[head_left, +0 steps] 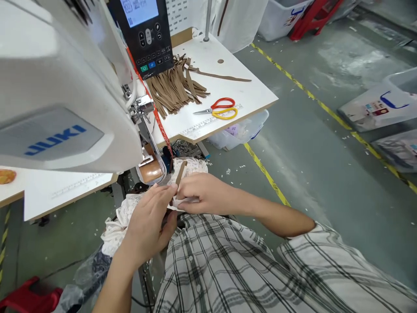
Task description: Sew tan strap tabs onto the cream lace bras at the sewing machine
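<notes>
In front of my body, both hands meet over a piece of white lace fabric (197, 166) with a short brown strip (181, 172) lying on it. My left hand (146, 221) is closed at the strip's lower end, thumb below and fingers on top. Curled fingers of my right hand (203, 193) grip the lace just right of the strip; the fingertips are partly hidden. More white lace (122, 221) hangs down to the left, behind my left hand. The sewing machine's rounded arm end (152, 169) is just beyond my fingers.
A JUKI sewing machine (61, 141) fills the upper left, with its control panel (146, 39) beside it. The white table (228, 48) carries a bundle of brown strips (174, 89) and scissors (221, 108). Plastic bins (374, 106) stand on the floor at right.
</notes>
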`<state>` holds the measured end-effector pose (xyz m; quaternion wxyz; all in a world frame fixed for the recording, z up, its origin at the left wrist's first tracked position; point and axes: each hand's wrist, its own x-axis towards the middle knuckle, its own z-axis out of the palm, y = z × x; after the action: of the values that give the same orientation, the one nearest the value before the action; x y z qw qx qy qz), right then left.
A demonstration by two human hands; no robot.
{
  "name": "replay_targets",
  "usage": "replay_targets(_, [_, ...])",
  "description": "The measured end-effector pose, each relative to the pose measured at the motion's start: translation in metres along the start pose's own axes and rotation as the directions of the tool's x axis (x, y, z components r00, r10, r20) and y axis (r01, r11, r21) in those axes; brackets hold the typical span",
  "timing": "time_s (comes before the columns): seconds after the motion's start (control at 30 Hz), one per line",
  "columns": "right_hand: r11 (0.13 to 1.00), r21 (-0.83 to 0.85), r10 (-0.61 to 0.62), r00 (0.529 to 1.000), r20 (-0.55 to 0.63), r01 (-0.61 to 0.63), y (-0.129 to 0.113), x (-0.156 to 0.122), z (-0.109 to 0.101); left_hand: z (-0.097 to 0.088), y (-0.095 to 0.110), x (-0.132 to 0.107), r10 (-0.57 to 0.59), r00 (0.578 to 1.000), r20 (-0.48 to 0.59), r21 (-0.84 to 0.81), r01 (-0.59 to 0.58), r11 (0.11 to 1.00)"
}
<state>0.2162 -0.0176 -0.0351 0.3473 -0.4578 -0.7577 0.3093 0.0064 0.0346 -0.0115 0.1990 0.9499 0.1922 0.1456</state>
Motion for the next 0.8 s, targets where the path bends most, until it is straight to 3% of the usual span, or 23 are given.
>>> replay_targets(0.13, [0.923, -0.345, -0.198, 0.979, -0.048, 0.170, 0.000, -0.006, 0.007, 0.007, -0.008, -0.008, 0.150, 0.981, -0.122, 0.124, -0.135, 0.983])
replay_targets(0.3, [0.872, -0.427, -0.316, 0.942, -0.112, 0.241, 0.001, -0.014, 0.014, 0.012, -0.005, -0.019, 0.355, 0.887, -0.295, 0.346, -0.248, 0.905])
replay_targets(0.67, [0.855, -0.440, -0.413, 0.875, -0.254, 0.276, -0.003, -0.011, 0.022, 0.012, -0.003, -0.019, 0.383, 0.855, -0.351, 0.326, -0.272, 0.905])
replay_targets(0.8, [0.874, -0.408, -0.374, 0.900, -0.222, 0.263, -0.003, -0.011, 0.019, 0.010, -0.006, -0.021, 0.339, 0.875, -0.345, 0.289, -0.245, 0.926])
